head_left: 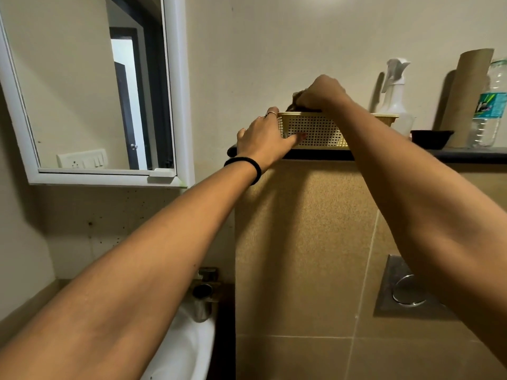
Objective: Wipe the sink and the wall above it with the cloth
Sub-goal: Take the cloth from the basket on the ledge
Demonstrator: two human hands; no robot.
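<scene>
Both hands are up at the yellow basket (315, 131) on the dark ledge (466, 156): left hand (264, 141) grips its corner, right hand (321, 93) pinches something dark, maybe the cloth (295, 104), just above it. Sink (189, 349) sits bottom left, below the tap (205, 289).

The basket (315, 130) wall hides whatever lies inside; only a dark scrap (295, 101) shows above its rim, under the right hand (321, 91), too little to tell what it is. That hand's fingertips are hidden behind it. The sink (189, 346) is cut off by the lower edge, the water bottle (492, 105) by the right edge.
</scene>
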